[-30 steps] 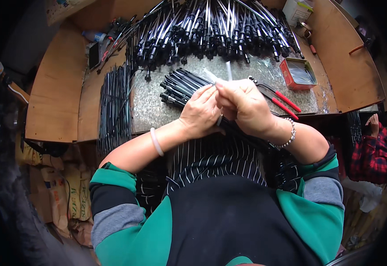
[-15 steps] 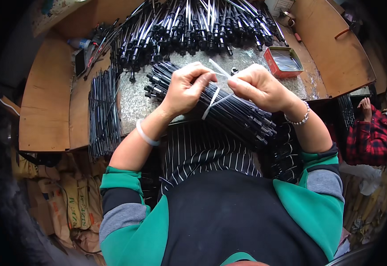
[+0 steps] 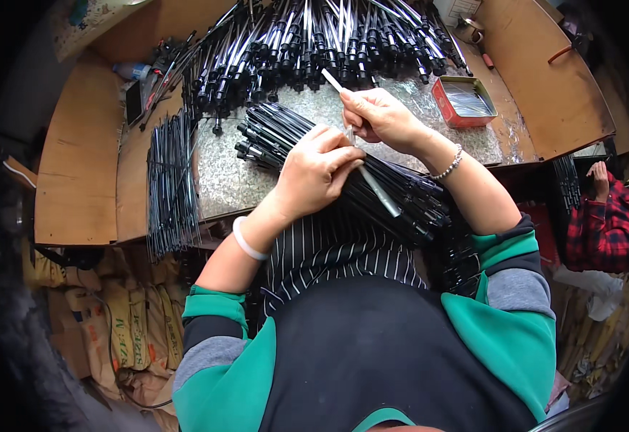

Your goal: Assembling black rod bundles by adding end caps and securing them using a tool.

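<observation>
A thick bundle of thin black rods (image 3: 275, 129) with fittings at their ends lies slantwise before me, from the table edge out over my striped apron. A pale plastic strip (image 3: 381, 192) is around its middle. My left hand (image 3: 313, 170) is closed on this strip, thumb and fingers pressed together on top of the bundle. Just above and to the right, my right hand (image 3: 385, 119) pinches the strip too; one flat white end sticks out past its fingertips toward the upper left. The part between both hands is mostly hidden by the fingers.
A large heap of black and silver rods (image 3: 307, 43) fills the back. Another dark bundle (image 3: 172, 180) lies left, near a phone (image 3: 134, 102). A red tin (image 3: 464, 102) with thin strips stands right. Brown boards (image 3: 77, 155) wall the table. Someone in a checked sleeve (image 3: 606, 227) sits far right.
My left hand has moved down and right onto the bundle. The right hand has shifted left and up slightly. The strip has been drawn close between them, its end now pointing up-left.
</observation>
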A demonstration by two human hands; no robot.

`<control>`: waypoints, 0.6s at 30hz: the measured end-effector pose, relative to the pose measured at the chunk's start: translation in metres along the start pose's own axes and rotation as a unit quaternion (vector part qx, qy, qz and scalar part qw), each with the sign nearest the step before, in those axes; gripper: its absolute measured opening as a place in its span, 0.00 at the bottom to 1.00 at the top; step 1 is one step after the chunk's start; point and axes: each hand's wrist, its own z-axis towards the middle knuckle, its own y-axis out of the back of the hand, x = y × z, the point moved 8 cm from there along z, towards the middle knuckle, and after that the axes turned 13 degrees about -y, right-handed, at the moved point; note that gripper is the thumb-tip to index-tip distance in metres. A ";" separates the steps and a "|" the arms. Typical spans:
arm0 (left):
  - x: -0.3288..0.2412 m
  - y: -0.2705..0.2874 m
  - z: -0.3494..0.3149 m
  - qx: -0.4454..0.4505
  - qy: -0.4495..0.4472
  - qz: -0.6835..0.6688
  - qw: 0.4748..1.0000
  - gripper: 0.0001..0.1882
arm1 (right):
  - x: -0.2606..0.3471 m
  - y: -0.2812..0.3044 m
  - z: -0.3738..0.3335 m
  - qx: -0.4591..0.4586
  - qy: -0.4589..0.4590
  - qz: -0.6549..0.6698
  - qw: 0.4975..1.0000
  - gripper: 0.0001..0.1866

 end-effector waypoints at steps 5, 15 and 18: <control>0.014 0.009 -0.014 -0.129 0.178 0.104 0.970 0.06 | 0.001 -0.002 -0.009 0.005 -0.003 -0.024 1.000 0.22; 0.008 0.014 -0.009 -0.003 0.168 0.133 0.977 0.08 | 0.009 -0.002 -0.018 -0.007 0.050 -0.073 0.996 0.22; 0.004 0.025 -0.013 -0.041 0.147 0.129 0.980 0.12 | 0.007 -0.001 -0.016 0.006 0.053 -0.046 0.998 0.22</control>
